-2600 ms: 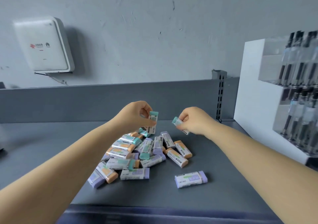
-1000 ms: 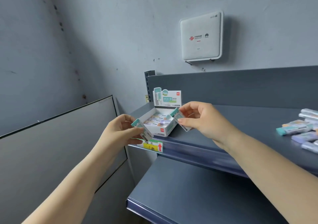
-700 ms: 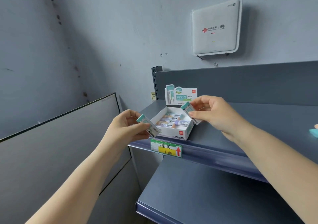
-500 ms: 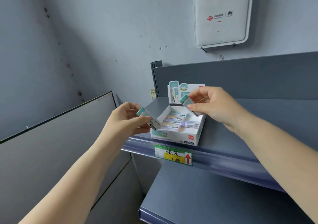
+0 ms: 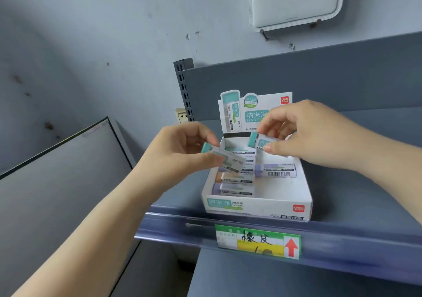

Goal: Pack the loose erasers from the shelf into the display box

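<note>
Both hands have closed in over the box (image 5: pixel 255 206) on the shelf (image 5: pixel 356 207), left hand (image 5: pixel 180 153) and right hand (image 5: pixel 303 132) each pinching an eraser (image 5: pixel 222 158) flat in its fingers, likely for laying into the rows.

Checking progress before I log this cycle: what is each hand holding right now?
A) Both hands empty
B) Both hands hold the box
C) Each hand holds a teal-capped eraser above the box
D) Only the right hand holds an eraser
C: the left hand pinches one teal-capped eraser and the right hand another, both over the open display box.
</note>
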